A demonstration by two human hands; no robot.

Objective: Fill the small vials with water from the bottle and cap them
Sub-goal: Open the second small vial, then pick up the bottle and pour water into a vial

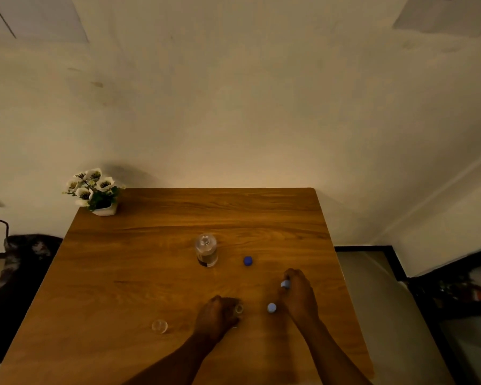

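Observation:
A clear water bottle [206,250] stands open near the middle of the wooden table [150,259], and its dark blue cap [248,260] lies to its right. My left hand [217,315] is closed around a small clear vial [238,309] standing on the table. My right hand [299,294] holds a light blue vial cap [285,284] in its fingertips, a little above the table. A second light blue cap [272,307] lies between my hands. Another clear vial [159,326] stands uncapped to the left of my left hand.
A small white pot of artificial flowers [95,191] sits at the table's far left corner. The table's back edge meets the wall. A dark bag [25,262] lies on the floor to the left, and the table's right edge drops to the floor.

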